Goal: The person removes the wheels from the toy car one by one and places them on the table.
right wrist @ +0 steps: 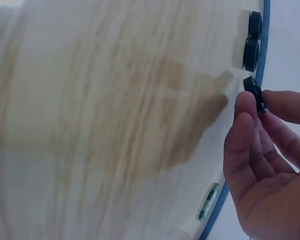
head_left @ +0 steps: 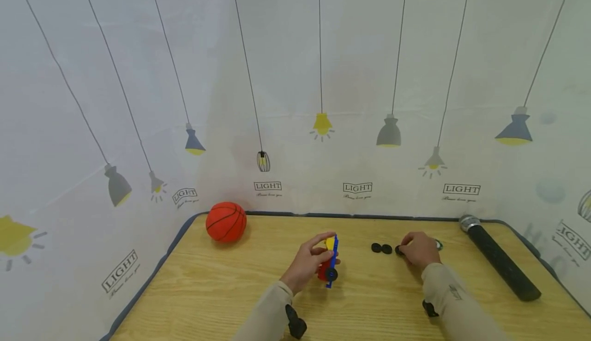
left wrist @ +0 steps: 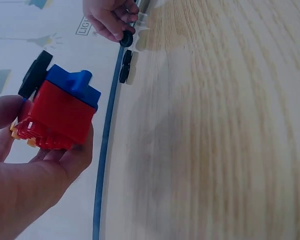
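Note:
My left hand (head_left: 304, 261) grips a toy car of building blocks (left wrist: 62, 112), held up above the table. It has red blocks, a blue base, yellow parts and a black wheel (head_left: 331, 274) on the side. Between thumb and fingertips, my right hand (right wrist: 270, 165) pinches another black wheel (right wrist: 254, 95); whether it touches the tabletop, I cannot tell. Two more black wheels (head_left: 381, 248) sit side by side on the table, just left of my right hand. Behind that hand is a small green and white disc (right wrist: 208, 202), partly hidden in the head view.
The wooden table (head_left: 221, 289) has a dark edge strip, with a white printed curtain (head_left: 286, 74) around it. A red basketball (head_left: 226, 222) sits at the back left. Along the right side lies a black microphone (head_left: 503, 259) with a silver head.

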